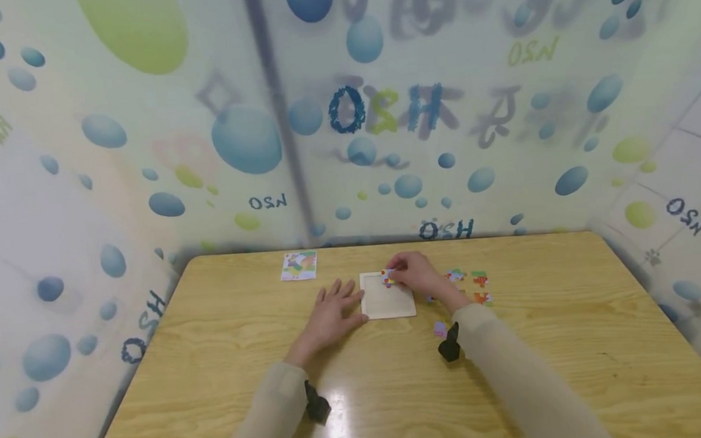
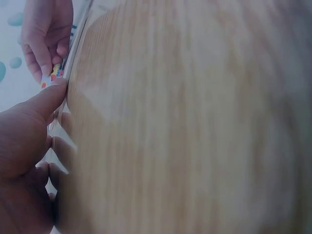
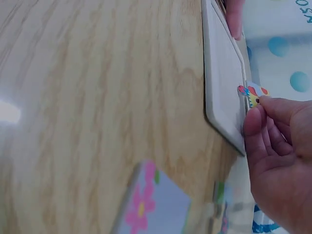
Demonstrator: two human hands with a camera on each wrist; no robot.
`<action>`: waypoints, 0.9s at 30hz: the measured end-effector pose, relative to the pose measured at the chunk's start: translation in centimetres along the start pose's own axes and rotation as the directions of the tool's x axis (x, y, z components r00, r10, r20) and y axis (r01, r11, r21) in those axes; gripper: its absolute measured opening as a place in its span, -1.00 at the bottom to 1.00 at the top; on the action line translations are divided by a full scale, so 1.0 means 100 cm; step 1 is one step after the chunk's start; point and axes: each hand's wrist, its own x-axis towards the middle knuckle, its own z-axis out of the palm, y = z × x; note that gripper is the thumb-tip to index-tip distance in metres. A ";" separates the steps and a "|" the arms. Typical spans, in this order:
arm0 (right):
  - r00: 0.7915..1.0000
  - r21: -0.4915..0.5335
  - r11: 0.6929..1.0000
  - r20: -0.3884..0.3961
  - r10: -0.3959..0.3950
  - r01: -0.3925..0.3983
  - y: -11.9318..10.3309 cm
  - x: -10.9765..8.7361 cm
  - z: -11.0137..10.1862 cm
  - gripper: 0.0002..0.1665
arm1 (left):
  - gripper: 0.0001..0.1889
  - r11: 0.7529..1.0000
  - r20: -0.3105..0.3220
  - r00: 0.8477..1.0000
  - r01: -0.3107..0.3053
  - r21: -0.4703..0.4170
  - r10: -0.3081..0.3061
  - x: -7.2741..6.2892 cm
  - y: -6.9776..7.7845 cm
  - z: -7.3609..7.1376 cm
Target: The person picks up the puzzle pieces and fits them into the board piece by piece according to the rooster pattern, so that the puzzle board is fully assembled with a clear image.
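Observation:
A shallow white puzzle tray (image 1: 387, 302) with a raised rim lies on the wooden table. My right hand (image 1: 414, 273) pinches a small jigsaw piece (image 1: 387, 277), coloured yellow, red and blue, between thumb and fingers over the far part of the tray. The same piece (image 3: 254, 94) shows in the right wrist view close above the tray (image 3: 226, 73). My left hand (image 1: 332, 312) lies with spread fingers at the tray's left edge, thumb and fingertips right at the rim. In the left wrist view its thumb (image 2: 46, 100) stretches toward the held piece.
Several jigsaw pieces (image 1: 480, 279) lie right of the tray, some partly behind my right forearm. A lilac piece with pink flowers (image 3: 161, 202) sits nearer me, beside the right wrist. A square picture card (image 1: 299, 266) lies at the table's back left. A patterned wall (image 1: 348, 178) rises behind the table.

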 end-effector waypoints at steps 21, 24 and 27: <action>0.999 -0.114 0.993 -0.004 -0.040 0.040 -0.019 0.011 0.029 -0.82 | -0.40 1.000 -0.025 1.000 -0.012 0.006 0.012 0.000 0.001 0.000; 0.999 -0.117 0.992 -0.010 -0.043 0.042 -0.020 0.009 0.032 -0.81 | -0.40 1.000 -0.017 1.000 -0.003 0.004 0.003 0.000 0.001 0.001; 0.999 -0.111 0.993 -0.015 -0.049 0.047 -0.020 0.008 0.034 -0.81 | -0.40 1.000 -0.011 1.000 0.008 -0.002 -0.008 0.000 0.001 0.001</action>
